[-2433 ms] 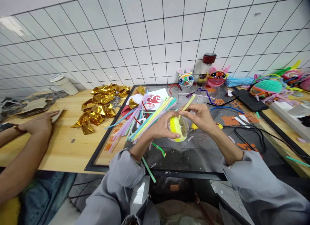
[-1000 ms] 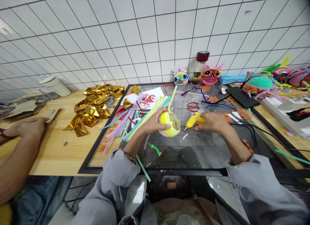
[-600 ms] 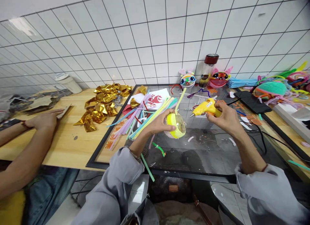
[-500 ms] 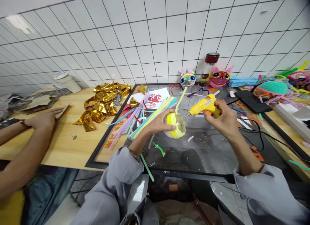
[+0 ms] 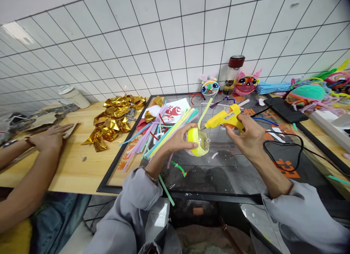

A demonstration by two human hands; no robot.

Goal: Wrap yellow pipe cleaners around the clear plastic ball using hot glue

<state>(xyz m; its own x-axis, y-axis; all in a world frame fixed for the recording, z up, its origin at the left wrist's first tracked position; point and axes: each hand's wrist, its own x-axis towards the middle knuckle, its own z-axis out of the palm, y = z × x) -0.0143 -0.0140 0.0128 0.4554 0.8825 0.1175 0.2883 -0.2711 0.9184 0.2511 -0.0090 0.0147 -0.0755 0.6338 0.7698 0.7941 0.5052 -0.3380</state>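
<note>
My left hand is closed around a clear plastic piece wrapped in yellow pipe cleaner, held above the dark board. A loose yellow strand sticks up from its top edge. In my right hand is a yellow hot glue gun, gripped by its handle. The gun's nozzle points left and sits at the upper rim of the wrapped piece, close to the base of the strand; whether it touches, I cannot tell.
Pipe cleaners lie in a bundle left of my hands, beside gold foil. Decorated animal faces and a bottle stand along the wall. A phone and black cable are right. A co-worker's hands rest at left.
My right hand has moved left with the glue gun, bringing its nozzle from a small gap away to the wrapped piece's rim. My left hand keeps its hold.
</note>
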